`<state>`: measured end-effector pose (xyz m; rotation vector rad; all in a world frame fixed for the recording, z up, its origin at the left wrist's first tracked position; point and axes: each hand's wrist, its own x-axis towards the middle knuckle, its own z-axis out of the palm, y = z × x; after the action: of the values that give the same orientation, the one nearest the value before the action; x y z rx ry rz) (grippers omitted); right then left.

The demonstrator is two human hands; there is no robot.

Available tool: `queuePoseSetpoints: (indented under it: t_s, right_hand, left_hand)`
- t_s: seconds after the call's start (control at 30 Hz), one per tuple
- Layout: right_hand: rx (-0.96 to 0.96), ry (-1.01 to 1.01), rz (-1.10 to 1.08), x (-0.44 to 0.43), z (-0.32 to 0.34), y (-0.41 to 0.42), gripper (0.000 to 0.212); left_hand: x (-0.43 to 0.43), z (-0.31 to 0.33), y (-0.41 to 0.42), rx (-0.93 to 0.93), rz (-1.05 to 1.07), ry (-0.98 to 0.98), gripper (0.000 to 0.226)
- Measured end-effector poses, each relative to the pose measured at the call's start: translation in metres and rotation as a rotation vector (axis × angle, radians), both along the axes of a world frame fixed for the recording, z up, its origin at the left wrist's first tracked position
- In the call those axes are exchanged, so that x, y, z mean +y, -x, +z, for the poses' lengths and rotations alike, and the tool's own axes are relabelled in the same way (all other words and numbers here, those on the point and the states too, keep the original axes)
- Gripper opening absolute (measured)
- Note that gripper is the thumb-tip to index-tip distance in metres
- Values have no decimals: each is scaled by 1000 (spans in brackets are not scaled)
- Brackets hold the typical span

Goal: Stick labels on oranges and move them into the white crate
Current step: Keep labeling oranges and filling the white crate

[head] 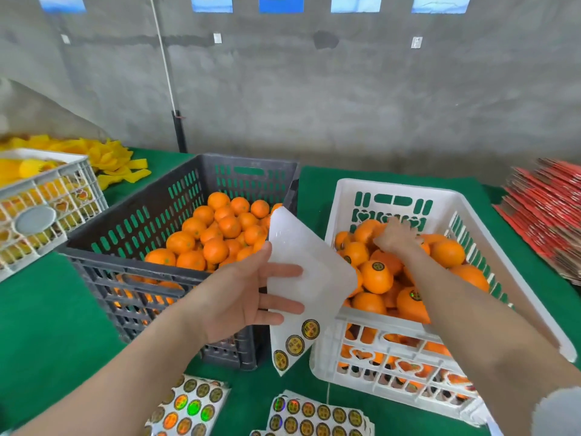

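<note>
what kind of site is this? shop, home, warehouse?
Probably a fruit packing shed: bare concrete wall, a dark crate and a white crate holding oranges, a sticker sheet in the left hand, flat red cartons stacked at right.

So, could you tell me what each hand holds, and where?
Left hand: the white, mostly peeled label sheet, gripped at its left edge. Right hand: blurred among oranges in the white crate; cannot tell.
</note>
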<state>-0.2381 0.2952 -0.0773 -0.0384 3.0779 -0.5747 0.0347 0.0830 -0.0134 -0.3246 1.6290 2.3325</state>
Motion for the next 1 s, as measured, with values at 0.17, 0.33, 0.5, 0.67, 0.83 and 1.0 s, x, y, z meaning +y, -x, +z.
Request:
queuePoseSetpoints:
  t_s: [0.17, 0.33, 0.5, 0.67, 0.83, 1.0]
  right_hand:
    - [39, 797, 335, -18, 63, -91, 49]
    - [-147, 639, 500, 1, 57, -185, 40]
    - [-277, 1139, 351, 26, 50, -205, 23]
    - [-318, 1286, 309, 35, 42, -218, 31]
    - [2, 964, 218, 36, 35, -234, 34]
    - [721, 512, 501, 34, 20, -262, 18]
  left_hand:
    - [2, 6, 9, 39, 29, 9, 58]
    - [16, 4, 11, 63, -18, 133, 41]
    - [34, -14, -5, 401, 259, 769, 35]
    - [53, -24, -16, 40, -211, -6, 79]
    - [66, -32, -17, -32, -138, -88, 40]
    - [63, -36, -22, 6, 80, 167, 21]
